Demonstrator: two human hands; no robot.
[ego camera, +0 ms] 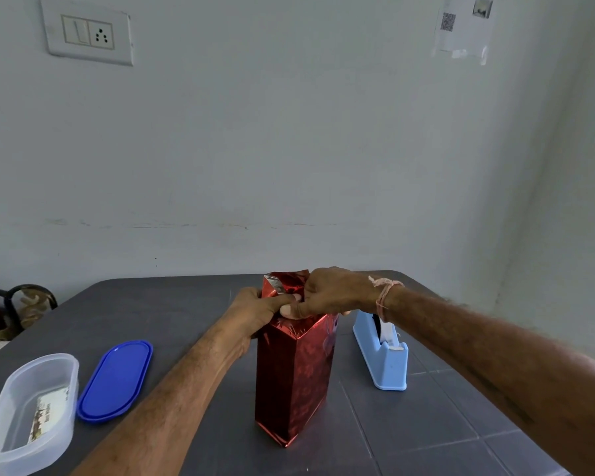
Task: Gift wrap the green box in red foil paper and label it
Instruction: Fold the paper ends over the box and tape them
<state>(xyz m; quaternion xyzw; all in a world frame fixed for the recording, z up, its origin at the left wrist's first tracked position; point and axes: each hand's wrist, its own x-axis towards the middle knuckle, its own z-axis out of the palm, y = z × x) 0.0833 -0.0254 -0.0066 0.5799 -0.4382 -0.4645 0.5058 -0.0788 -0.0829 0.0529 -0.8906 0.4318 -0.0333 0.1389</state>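
The box stands upright on the dark table, covered in red foil paper (294,379); none of its green shows. Loose foil sticks up at its top end, silver inside showing. My left hand (255,309) grips the foil at the top from the left side, thumb across the folded edge. My right hand (330,292) comes in from the right and pinches the foil flap at the top, its thumb pressing beside my left thumb. A clear plastic container (31,407) at the lower left holds a printed label card (47,419).
A light blue tape dispenser (382,355) stands just right of the box. A blue oval lid (115,381) lies left of it, next to the container. The dark table (443,424) meets a wall behind; a chair's dark metal frame (18,300) shows at the far left.
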